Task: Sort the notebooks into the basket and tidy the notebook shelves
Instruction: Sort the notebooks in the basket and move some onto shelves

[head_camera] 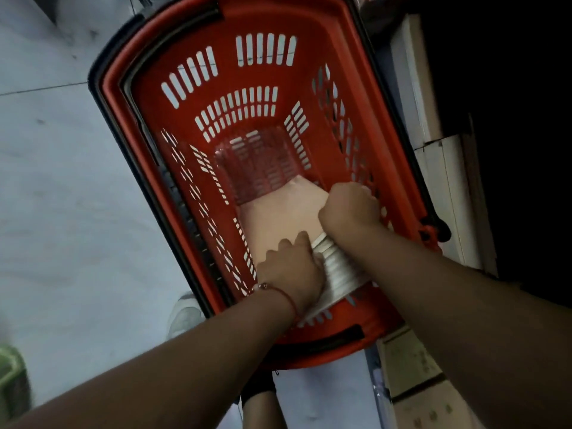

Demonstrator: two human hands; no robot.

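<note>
Red plastic basket, slotted walls and floor, black handles folded on its rim, standing on the pale floor. All places below taken relative to the basket.

Stack of notebooks: inside the basket, at its near end, tilted against the near wall. Top cover plain pale pink, unmarked. White page edges show as parallel ribs on the near side, so several thin books are bundled together. Far half of the basket floor is bare.

Left hand: inside the basket at the stack's near-left corner, fingers curled over the pink cover, palm side against the page edges. Red cord bracelet on the wrist. Right hand: at the stack's right edge, close to the basket's right wall, fingers folded round the edge and gripping it. Both hands hold the stack.

Judgement: placing step, stack not yet lying flat.

Risks:
- Stack is loose, not bound. Uneven release could let the books fan out or slide toward the far end.
- Right knuckles sit close to the right wall; could jam there as the stack goes down.
- A corner could catch in a slot.

Outside the basket, to its right: pale cartons. Shelf contents too dark to read.
</note>
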